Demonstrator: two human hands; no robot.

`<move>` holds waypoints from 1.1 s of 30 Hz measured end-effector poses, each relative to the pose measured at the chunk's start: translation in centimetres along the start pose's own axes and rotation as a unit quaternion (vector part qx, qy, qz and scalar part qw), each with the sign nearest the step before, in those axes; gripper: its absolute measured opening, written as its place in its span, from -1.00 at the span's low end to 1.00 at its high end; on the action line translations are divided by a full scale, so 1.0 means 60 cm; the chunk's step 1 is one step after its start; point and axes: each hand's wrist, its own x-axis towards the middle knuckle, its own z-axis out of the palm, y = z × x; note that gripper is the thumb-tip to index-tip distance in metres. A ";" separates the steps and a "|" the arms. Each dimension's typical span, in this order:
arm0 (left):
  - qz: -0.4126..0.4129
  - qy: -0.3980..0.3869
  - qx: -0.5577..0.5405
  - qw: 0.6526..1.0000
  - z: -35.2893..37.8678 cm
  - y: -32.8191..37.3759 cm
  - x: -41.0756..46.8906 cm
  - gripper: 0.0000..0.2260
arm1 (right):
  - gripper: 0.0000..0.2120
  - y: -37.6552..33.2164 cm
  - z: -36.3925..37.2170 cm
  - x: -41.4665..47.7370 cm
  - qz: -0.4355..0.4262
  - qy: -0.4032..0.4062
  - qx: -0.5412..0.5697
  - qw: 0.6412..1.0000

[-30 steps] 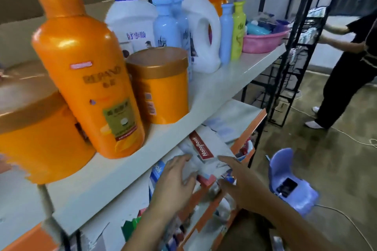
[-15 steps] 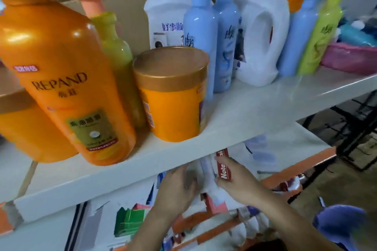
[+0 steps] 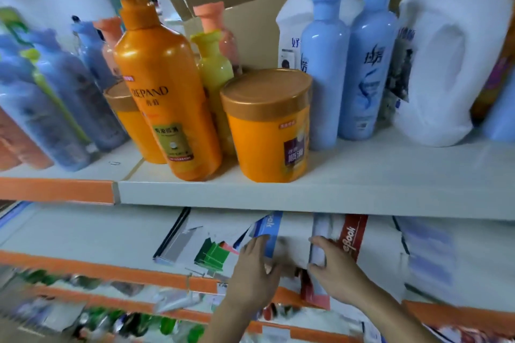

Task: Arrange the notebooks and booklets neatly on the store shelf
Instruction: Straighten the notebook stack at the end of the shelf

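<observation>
On the lower shelf [image 3: 83, 234] lie several white notebooks. One with a blue spine strip [image 3: 269, 227] sits under my left hand [image 3: 252, 273], whose fingers rest on its cover near the blue strip. My right hand [image 3: 333, 269] grips the left edge of a white notebook with a red "NoteBook" band [image 3: 351, 237], thumb curled round the edge. A booklet with green blocks [image 3: 213, 255] and a dark-spined booklet [image 3: 174, 239] lie to the left. More white notebooks [image 3: 429, 253] lie to the right. The picture is blurred around the hands.
The upper shelf [image 3: 362, 184] overhangs the notebooks and carries an orange pump bottle [image 3: 164, 92], an orange tub [image 3: 269, 125], blue bottles [image 3: 348, 64] and a white jug [image 3: 448, 58]. Orange shelf edging [image 3: 106, 271] runs below. Blurred goods fill the lowest shelf.
The view swung left and closer to the shelf. Both hands stayed on the notebooks, my left hand sliding onto the blue-strip notebook and my right hand onto the red-band notebook's edge.
</observation>
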 end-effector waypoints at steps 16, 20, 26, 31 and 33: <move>0.030 -0.035 0.113 0.993 0.027 0.008 0.026 -0.45 | -0.31 0.009 -0.026 -0.007 -0.010 -0.031 -0.022 0.999; 0.019 -0.046 0.152 0.987 0.044 -0.013 0.024 -0.42 | -0.28 0.015 -0.011 -0.014 -0.017 -0.053 -0.022 0.998; 0.054 -0.044 0.170 0.983 0.039 -0.013 0.006 -0.56 | -0.28 0.021 0.005 -0.025 0.002 -0.025 0.021 0.999; 0.085 -0.057 0.169 0.980 0.041 -0.019 0.001 -0.57 | -0.29 0.034 0.008 -0.037 0.024 0.002 0.030 0.999; 0.092 -0.054 0.165 0.981 0.039 -0.020 0.001 -0.59 | -0.31 0.038 0.008 -0.040 0.025 0.002 0.032 0.999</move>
